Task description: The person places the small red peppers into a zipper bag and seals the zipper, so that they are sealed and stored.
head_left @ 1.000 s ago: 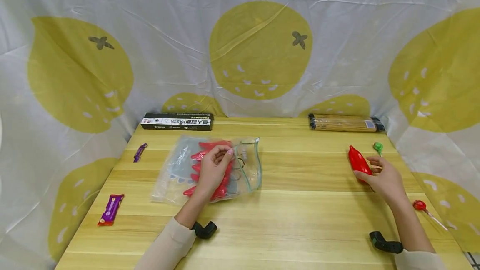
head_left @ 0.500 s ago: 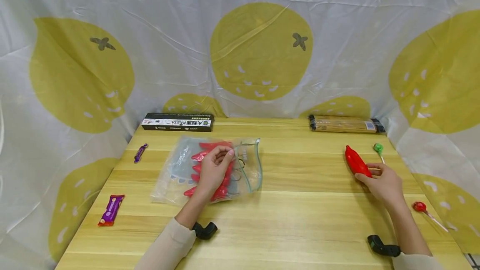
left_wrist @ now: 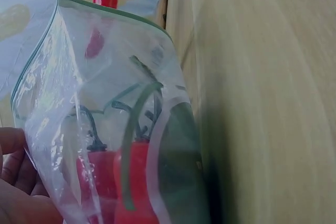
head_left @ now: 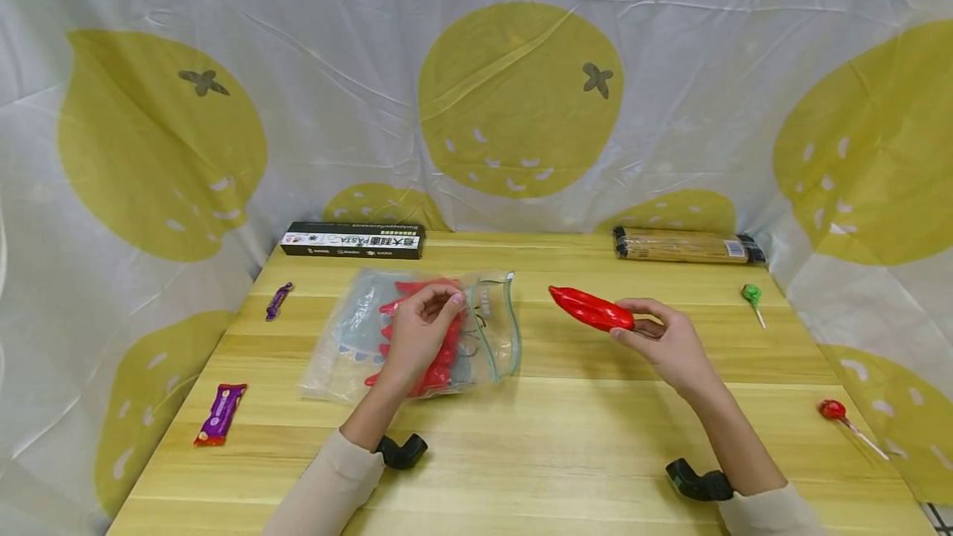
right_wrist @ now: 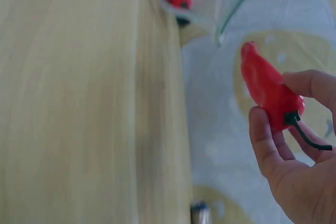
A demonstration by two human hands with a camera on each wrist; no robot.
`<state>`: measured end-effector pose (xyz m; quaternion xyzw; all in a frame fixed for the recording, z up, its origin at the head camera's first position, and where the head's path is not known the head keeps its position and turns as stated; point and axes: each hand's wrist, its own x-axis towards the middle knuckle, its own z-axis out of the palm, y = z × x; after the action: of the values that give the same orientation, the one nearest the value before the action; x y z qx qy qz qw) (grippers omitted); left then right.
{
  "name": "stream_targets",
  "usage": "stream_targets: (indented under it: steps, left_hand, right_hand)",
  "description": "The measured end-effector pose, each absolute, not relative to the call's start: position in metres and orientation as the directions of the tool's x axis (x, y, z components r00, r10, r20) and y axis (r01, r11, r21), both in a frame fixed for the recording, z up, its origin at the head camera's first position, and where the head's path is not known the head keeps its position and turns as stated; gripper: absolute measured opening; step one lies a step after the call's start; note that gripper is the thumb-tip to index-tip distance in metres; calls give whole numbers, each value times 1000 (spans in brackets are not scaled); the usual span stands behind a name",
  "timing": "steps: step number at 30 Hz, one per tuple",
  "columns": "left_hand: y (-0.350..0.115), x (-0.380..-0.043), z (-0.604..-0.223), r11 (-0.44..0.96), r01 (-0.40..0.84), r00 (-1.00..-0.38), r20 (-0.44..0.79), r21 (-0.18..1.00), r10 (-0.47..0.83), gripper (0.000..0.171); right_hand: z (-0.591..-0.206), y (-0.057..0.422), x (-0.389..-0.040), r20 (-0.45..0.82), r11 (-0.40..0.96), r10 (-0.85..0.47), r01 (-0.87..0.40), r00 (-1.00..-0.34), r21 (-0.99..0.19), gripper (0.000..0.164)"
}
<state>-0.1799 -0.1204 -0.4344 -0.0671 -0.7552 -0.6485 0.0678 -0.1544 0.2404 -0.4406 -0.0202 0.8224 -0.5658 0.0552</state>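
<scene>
My left hand (head_left: 422,332) pinches the upper edge of a clear zip bag (head_left: 338,366) lying on the table. The bag's green-edged mouth (left_wrist: 113,10) gapes toward the right. Several red chili peppers (left_wrist: 134,182) with dark green stems lie inside it. Right of the bag, my right hand (head_left: 670,346) holds another red chili pepper (head_left: 591,308) above the table by its stem end, thumb on one side and fingers on the other. Its tip points left to the bag's mouth. The right wrist view shows that pepper's dark stem (right_wrist: 314,142) curving over my palm.
At the back stand a black pasta box (head_left: 351,241) and a pack of dry noodles (head_left: 681,245). Purple-wrapped sweets (head_left: 221,414) lie at the left. A green lollipop (head_left: 752,296) and a red lollipop (head_left: 834,409) lie at the right. A lemon-print curtain (head_left: 521,98) hangs behind the table.
My right hand has lifted the chili pepper from the right side and carried it left toward the bag, its tip swinging round to point left. My left hand has stayed at the bag.
</scene>
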Motion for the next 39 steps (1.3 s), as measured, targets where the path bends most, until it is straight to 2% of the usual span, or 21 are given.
stream_targets:
  steps: [7,15,22,27,31,39]
  left_hand:
    - [-123,-188,-451,220,272,-961,276,937,13,19]
    - [-116,-171,-423,252,244,-968,249,936,15,13]
    - [-114,-166,-414,275,257,-965,263,926,15,14]
    - [-114,-167,-416,245,251,-967,254,937,20,14]
    - [-115,-168,-418,224,238,-970,241,945,14,15]
    - [-117,-170,-420,220,250,-967,254,943,8,16]
  right_hand:
    - [-441,177,-173,-5,309,-201,-59,-980,-949,48]
    - [-449,124,-187,-38,139,-218,7,-975,-990,40]
    - [-456,92,-192,-40,124,-173,19,-984,-992,52]
    - [-458,79,-194,-27,103,-148,12,-989,-995,56]
    - [-460,78,-194,-20,81,-187,5,-982,-997,57]
    - [-457,104,-184,22,62,-256,-39,-966,-997,52]
